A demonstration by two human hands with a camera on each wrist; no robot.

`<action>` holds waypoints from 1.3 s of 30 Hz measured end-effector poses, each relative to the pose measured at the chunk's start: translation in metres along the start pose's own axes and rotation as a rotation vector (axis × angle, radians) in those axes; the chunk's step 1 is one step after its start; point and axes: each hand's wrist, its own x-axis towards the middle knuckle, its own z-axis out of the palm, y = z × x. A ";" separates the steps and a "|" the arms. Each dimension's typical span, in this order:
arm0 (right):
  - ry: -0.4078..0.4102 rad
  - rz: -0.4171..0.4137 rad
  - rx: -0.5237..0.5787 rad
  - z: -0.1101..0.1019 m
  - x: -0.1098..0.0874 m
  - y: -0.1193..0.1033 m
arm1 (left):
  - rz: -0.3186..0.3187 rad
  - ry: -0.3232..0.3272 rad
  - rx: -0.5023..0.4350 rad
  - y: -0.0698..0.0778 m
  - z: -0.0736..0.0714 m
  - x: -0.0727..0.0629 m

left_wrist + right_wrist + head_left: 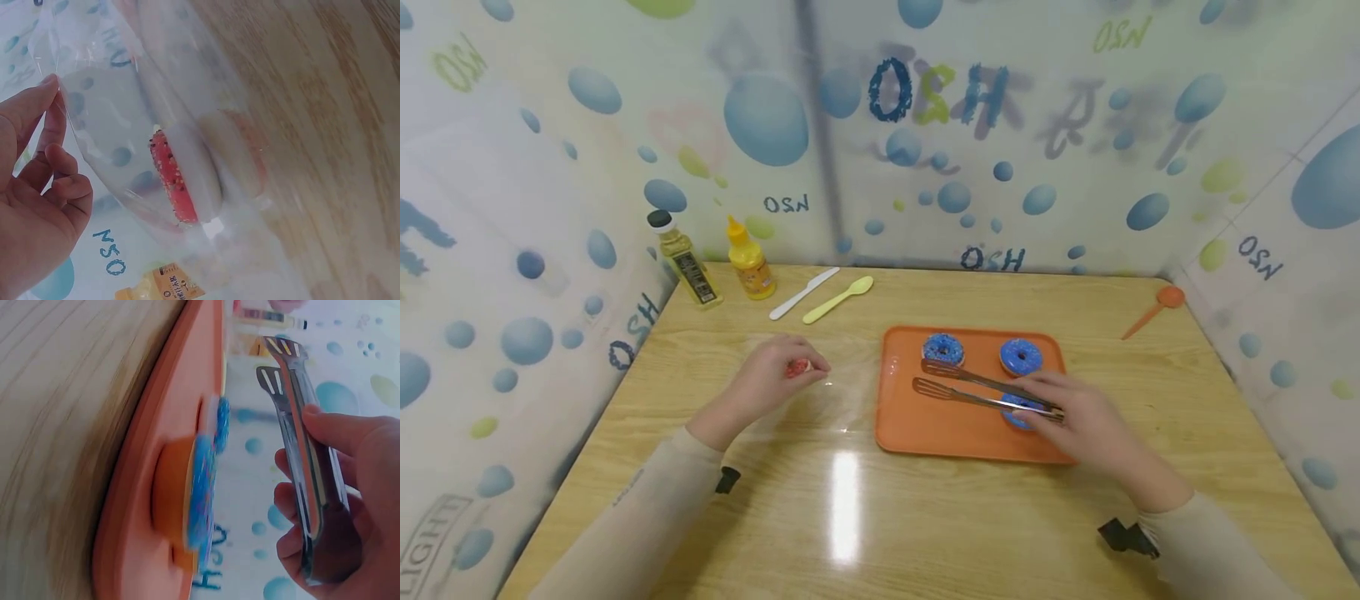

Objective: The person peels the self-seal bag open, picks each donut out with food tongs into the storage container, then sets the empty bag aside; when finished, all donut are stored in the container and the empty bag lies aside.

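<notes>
My left hand pinches the edge of a clear plastic bag between thumb and fingers. Inside lies a donut with red icing and sprinkles; beside it a paler round shape shows, and I cannot tell if it is a second donut or a reflection. My right hand grips metal tongs, their slotted ends apart and nothing between them. Beneath the tongs is an orange tray with three blue-iced donuts: one at back left, one at back right, one partly hidden by the tongs.
At the back left stand an oil-like bottle with a black cap and a yellow squeeze bottle. A white knife and a yellow spoon lie beside them. An orange spoon rests at the far right. Printed walls enclose the table.
</notes>
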 end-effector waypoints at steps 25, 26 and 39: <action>-0.169 0.057 -0.001 0.059 0.071 -0.050 | 0.027 0.011 0.004 0.002 -0.003 0.005; -0.174 0.057 -0.001 0.061 0.073 -0.050 | 0.019 0.007 0.005 0.002 -0.003 0.004; -0.158 0.010 -0.053 0.086 0.086 -0.066 | 0.016 0.002 -0.005 0.002 0.001 -0.001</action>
